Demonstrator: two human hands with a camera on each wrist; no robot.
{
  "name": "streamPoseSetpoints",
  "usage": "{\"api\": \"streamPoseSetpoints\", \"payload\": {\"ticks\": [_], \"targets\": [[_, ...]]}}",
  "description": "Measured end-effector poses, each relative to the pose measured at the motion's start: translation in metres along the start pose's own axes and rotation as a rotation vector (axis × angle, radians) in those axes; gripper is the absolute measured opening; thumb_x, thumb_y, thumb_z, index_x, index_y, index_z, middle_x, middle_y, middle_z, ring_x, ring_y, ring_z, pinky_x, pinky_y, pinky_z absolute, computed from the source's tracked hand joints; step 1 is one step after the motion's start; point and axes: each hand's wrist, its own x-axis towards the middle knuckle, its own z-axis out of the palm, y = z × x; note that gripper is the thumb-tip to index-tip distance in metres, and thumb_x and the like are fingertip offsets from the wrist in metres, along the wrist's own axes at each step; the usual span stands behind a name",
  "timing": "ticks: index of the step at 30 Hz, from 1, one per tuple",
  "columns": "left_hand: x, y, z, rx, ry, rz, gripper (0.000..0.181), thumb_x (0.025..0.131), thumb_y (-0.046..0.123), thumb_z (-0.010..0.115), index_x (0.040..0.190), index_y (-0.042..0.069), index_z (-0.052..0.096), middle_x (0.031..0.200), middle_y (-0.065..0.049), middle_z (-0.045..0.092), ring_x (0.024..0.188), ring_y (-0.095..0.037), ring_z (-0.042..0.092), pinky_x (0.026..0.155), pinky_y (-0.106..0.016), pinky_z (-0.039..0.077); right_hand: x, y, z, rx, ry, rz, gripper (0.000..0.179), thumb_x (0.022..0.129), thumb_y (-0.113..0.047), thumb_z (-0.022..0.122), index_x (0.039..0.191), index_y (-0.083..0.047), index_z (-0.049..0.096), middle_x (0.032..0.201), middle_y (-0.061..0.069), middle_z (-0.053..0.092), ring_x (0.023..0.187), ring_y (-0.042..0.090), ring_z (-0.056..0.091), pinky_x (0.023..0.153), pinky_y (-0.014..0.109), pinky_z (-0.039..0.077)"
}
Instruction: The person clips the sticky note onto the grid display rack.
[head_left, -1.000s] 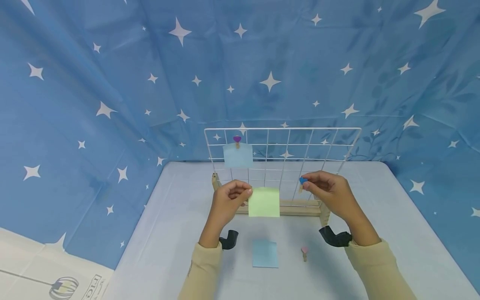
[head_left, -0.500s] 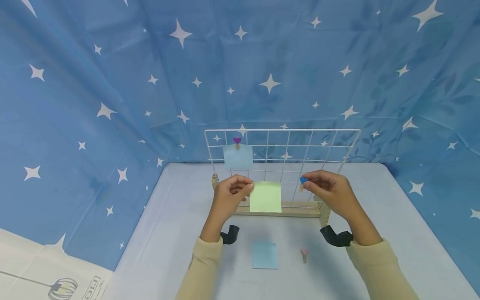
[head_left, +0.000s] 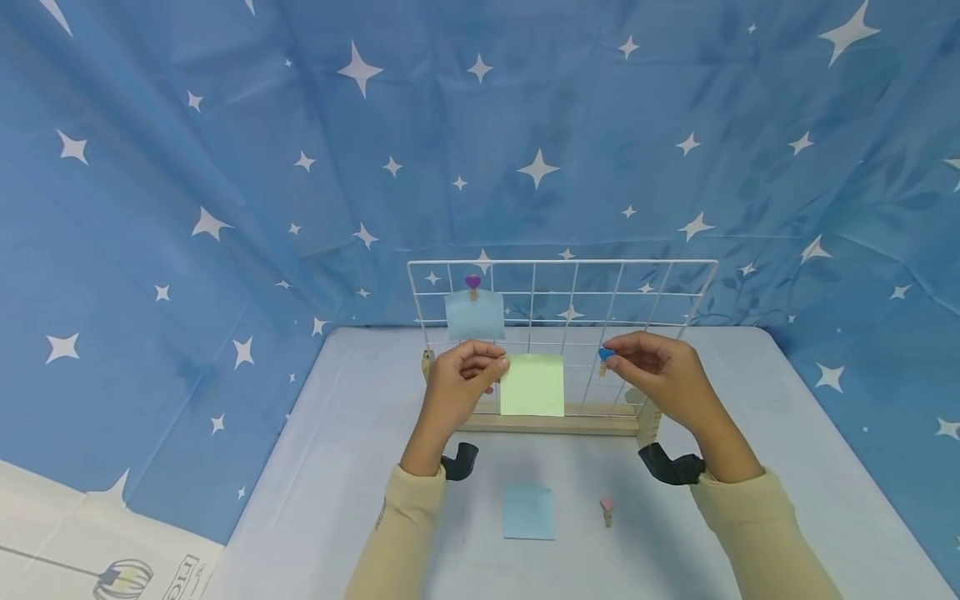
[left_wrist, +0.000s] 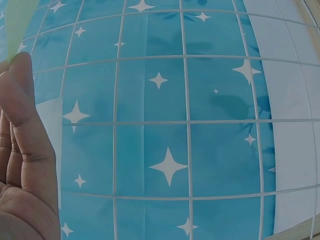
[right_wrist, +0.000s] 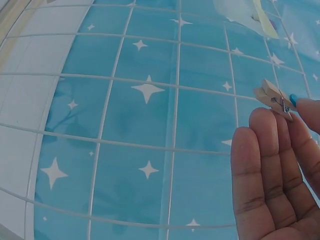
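Observation:
My left hand [head_left: 467, 375] pinches a pale green sticky note [head_left: 532, 385] by its upper left edge, holding it in front of the white wire grid [head_left: 572, 293]. To the right, my right hand [head_left: 663, 371] pinches a small wooden clothespin [right_wrist: 274, 97] with a blue heart [head_left: 606, 354] on it. Up at the grid's left side, a light blue note [head_left: 475, 315] hangs from a clothespin with a purple heart [head_left: 473, 282]. In the left wrist view the green note shows nearly edge-on at the corner.
A light blue sticky-note pad [head_left: 528, 512] lies on the white table [head_left: 315, 492] near the front. Beside it is a clothespin with a pink heart [head_left: 607, 504]. The grid stands on a wooden base [head_left: 551, 423] before a blue star-patterned cloth [head_left: 420, 108].
My left hand has raised the green note and shifted it slightly right. My right hand, with the blue-heart clothespin, has risen a little.

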Motion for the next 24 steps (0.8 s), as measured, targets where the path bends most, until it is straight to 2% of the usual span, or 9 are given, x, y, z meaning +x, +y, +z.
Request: {"api": "streamPoseSetpoints", "payload": {"ticks": [4, 8, 10, 14, 17, 24], "targets": [[0.003, 0.002, 0.002, 0.001, 0.000, 0.028, 0.014, 0.103, 0.015, 0.077, 0.109, 0.002, 0.078, 0.096, -0.008, 0.077, 0.083, -0.022, 0.072, 0.071, -0.026, 0.061, 0.003, 0.000, 0.000, 0.012, -0.005, -0.017, 0.018, 0.096, 0.011, 0.073, 0.114, 0.008, 0.077, 0.103, 0.022, 0.078, 0.089, -0.004, 0.072, 0.080, 0.011, 0.057], [0.005, 0.004, 0.004, 0.008, -0.009, 0.037, 0.013, 0.103, 0.016, 0.077, 0.108, 0.004, 0.078, 0.095, -0.008, 0.077, 0.087, -0.036, 0.072, 0.071, -0.027, 0.062, 0.006, -0.001, 0.001, 0.008, -0.008, -0.025, 0.019, 0.096, 0.011, 0.073, 0.115, 0.009, 0.076, 0.103, 0.022, 0.078, 0.088, -0.003, 0.072, 0.080, 0.010, 0.057], [0.006, 0.005, 0.005, 0.010, -0.015, 0.041, 0.013, 0.103, 0.016, 0.077, 0.108, 0.004, 0.078, 0.095, -0.008, 0.077, 0.087, -0.038, 0.072, 0.071, -0.028, 0.062, 0.006, -0.002, 0.001, 0.004, -0.010, -0.021, 0.019, 0.097, 0.010, 0.073, 0.115, 0.008, 0.076, 0.103, 0.022, 0.078, 0.089, -0.004, 0.072, 0.080, 0.010, 0.057], [0.009, 0.006, 0.006, 0.013, -0.024, 0.055, 0.013, 0.103, 0.016, 0.077, 0.108, 0.004, 0.078, 0.095, -0.008, 0.077, 0.085, -0.028, 0.072, 0.071, -0.029, 0.062, 0.007, -0.002, -0.001, -0.006, -0.014, -0.017, 0.019, 0.097, 0.009, 0.073, 0.116, 0.008, 0.077, 0.103, 0.021, 0.078, 0.089, -0.005, 0.071, 0.080, 0.010, 0.057], [0.011, 0.007, 0.007, 0.008, -0.028, 0.058, 0.013, 0.103, 0.016, 0.077, 0.108, 0.004, 0.078, 0.096, -0.008, 0.078, 0.085, -0.026, 0.072, 0.072, -0.028, 0.062, 0.007, -0.002, -0.004, -0.005, -0.014, -0.014, 0.019, 0.097, 0.009, 0.073, 0.116, 0.007, 0.077, 0.103, 0.020, 0.078, 0.088, -0.005, 0.071, 0.080, 0.011, 0.057], [0.013, 0.009, 0.008, 0.005, -0.013, 0.054, 0.013, 0.103, 0.016, 0.077, 0.108, 0.004, 0.078, 0.095, -0.008, 0.077, 0.089, -0.041, 0.072, 0.071, -0.027, 0.061, 0.010, -0.005, -0.008, -0.013, -0.017, -0.023, 0.020, 0.097, 0.010, 0.073, 0.116, 0.007, 0.077, 0.105, 0.022, 0.078, 0.089, -0.006, 0.070, 0.079, 0.011, 0.057]]}}
